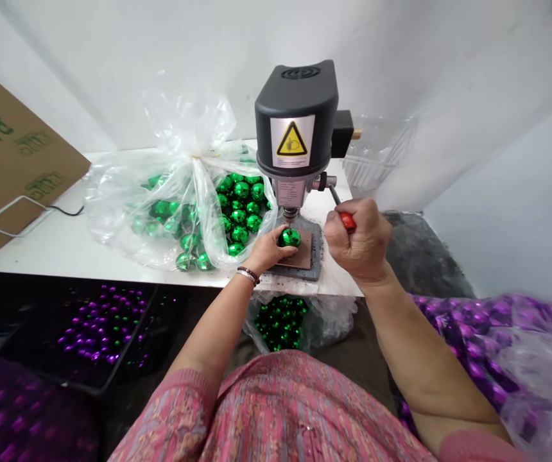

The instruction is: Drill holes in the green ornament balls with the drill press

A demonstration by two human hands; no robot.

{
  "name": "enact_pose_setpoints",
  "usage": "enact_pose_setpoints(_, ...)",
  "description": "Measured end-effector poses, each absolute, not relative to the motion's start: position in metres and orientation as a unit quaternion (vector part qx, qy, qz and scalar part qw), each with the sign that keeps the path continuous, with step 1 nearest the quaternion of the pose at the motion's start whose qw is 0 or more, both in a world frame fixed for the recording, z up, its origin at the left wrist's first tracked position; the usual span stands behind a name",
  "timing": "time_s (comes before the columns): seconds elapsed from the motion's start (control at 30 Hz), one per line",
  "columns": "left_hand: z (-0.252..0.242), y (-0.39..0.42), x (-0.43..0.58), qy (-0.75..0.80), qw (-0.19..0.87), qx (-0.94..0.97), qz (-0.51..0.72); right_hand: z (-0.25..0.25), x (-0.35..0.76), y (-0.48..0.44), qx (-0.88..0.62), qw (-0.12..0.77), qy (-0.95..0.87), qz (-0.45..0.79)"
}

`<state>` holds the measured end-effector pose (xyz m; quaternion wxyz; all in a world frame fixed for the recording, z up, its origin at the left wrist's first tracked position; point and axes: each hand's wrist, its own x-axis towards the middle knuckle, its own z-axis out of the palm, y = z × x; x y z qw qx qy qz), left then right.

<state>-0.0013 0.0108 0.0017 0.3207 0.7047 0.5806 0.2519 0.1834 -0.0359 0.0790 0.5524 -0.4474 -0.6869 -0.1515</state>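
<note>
Evenly round green ball (290, 238) beneath vertical spindle (290, 214), lever (336, 194) aslant down-right.

I count one dark-grey drill press (300, 102), one red lever knob (347, 222), one yellow-and-black triangular warning label (292, 141) and one flat brown board (305, 256) with a single shiny green faceted ball (289, 238). One white surface (64, 250), one brown cardboard box (13, 151). Two clear plastic bags of green balls: the upper bag (206, 221) shows well over a dozen, the lower bag (331, 317) too many to number. Purple metallic balls (488, 346) lie in at least three lots, beyond counting.
</note>
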Motion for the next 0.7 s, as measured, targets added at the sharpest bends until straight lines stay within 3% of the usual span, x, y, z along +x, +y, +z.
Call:
enact_pose_setpoints(0.47, -0.003, 0.010, -0.005, 0.573, 0.337, 0.699, 0.262, 0.055, 0.175, -0.037, -0.417, 0.620, -0.649, -0.148)
enact_pose_setpoints(0.7, 0.004, 0.003, -0.001, 0.572, 0.347, 0.694, 0.267, 0.105, 0.172, -0.027, -0.484, 0.627, -0.606, -0.076)
